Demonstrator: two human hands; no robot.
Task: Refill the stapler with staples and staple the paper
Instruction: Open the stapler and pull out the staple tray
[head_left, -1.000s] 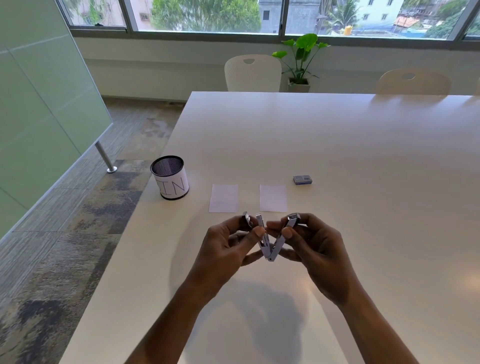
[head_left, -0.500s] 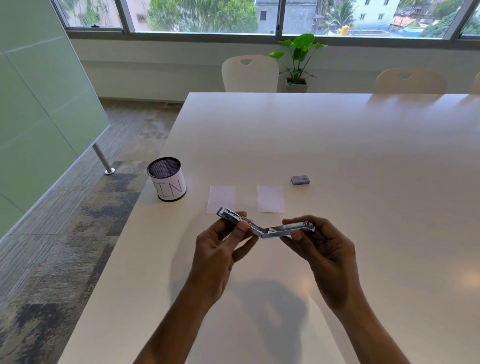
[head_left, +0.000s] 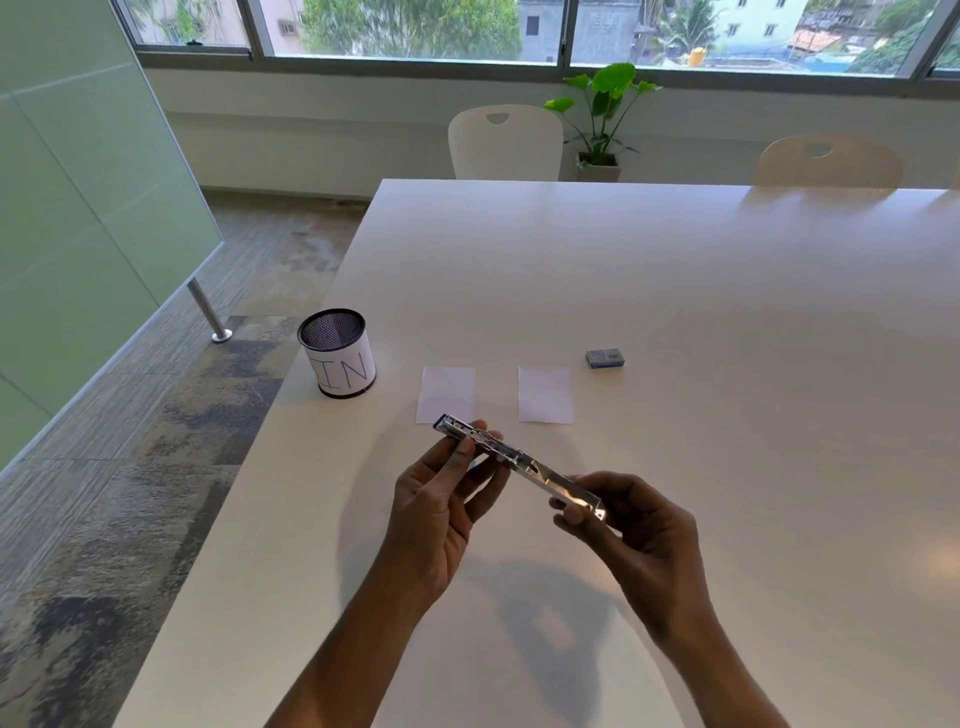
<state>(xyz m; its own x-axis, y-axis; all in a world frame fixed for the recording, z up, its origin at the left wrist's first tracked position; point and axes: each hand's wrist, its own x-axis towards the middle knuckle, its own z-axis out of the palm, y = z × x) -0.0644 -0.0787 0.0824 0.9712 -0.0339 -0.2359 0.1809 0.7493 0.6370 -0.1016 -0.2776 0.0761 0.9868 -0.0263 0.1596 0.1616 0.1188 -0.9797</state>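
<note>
Both left hand (head_left: 436, 514) and right hand (head_left: 644, 535) pinch the stapler (head_left: 521, 462), now unfolded from a V to almost straight.

Bright window daylight, wide-angle edge distortion

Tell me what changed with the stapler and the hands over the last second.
The stapler went from a narrow V to spread almost straight: the left hand carried its end up and left, the right hand drew its end down and right. Both hands kept their grip on it throughout. The paper slips, staple box and mesh cup stayed put on the table.
</note>
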